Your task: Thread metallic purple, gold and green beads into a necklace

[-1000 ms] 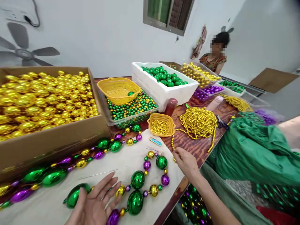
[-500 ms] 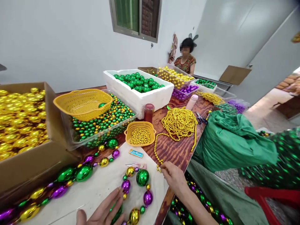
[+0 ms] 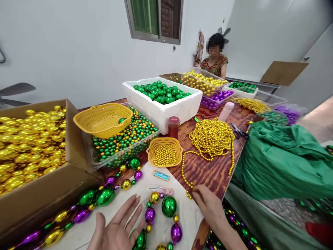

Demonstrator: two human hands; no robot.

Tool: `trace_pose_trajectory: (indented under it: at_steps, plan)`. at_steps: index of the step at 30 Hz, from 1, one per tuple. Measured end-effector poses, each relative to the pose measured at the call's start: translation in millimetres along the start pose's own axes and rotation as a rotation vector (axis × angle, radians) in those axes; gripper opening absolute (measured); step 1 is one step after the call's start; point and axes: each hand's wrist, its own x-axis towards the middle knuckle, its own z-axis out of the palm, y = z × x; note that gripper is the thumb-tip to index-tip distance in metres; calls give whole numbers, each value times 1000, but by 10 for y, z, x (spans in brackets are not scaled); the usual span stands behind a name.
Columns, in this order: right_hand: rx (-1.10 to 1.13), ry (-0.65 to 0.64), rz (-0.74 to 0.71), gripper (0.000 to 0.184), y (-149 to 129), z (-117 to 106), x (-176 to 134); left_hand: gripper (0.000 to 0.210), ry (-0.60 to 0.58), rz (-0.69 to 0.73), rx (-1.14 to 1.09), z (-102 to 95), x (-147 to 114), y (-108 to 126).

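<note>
My left hand [image 3: 119, 224] is open, its palm turned up and fingers apart, over the white cloth at the near edge. Beside its fingertips a necklace [image 3: 176, 232] of large green, purple and gold beads lies in a curve; part of it is hidden behind the hand. My right hand [image 3: 210, 206] is closed at the table's right edge, its fingertips pinched at the loose end of a gold bead string [image 3: 182, 170]. This string runs back to a heap of gold bead strands [image 3: 212, 137]. A pink-handled pointed tool [image 3: 166, 191] lies between the hands.
A small yellow basket [image 3: 164, 166] holds gold beads. Behind stand a white foam box [image 3: 179, 111] of green balls and a bin [image 3: 125, 161] of mixed beads under another basket. Left is a cardboard box [image 3: 78, 173]; right, a green sack [image 3: 286, 163]. A person [image 3: 214, 64] sits far back.
The view has swung to the left, so things appear further right. My left hand has opened wider, its palm turned up more. The right hand stays at the end of the gold string.
</note>
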Motion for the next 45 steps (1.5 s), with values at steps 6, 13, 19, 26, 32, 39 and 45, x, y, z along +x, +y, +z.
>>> trace_pose_trajectory:
  at_steps: [6, 13, 19, 26, 32, 39, 45]
  plan:
    - [319, 77, -36, 19, -233, 27, 81, 68, 86, -17, -93, 276, 165, 112]
    - [848, -127, -216, 18, -931, 73, 114, 71, -47, -91, -83, 526, 136, -71]
    - [972, -196, -297, 24, -1113, 205, 171, 76, -115, -139, -81, 611, -3, -111]
    - [937, -179, -445, 25, -1053, 197, 103, 76, -133, -190, -113, 613, -133, -166]
    - [1112, -267, -337, 20, -986, 222, 46, 79, -134, -202, -170, 622, -210, -240]
    - [1255, -307, -271, 16, -896, 261, -26, 71, -155, -188, -125, 756, -300, -365]
    - [1418, -307, -123, 18, -804, 243, -122, 70, -161, -190, -113, 802, -296, -472]
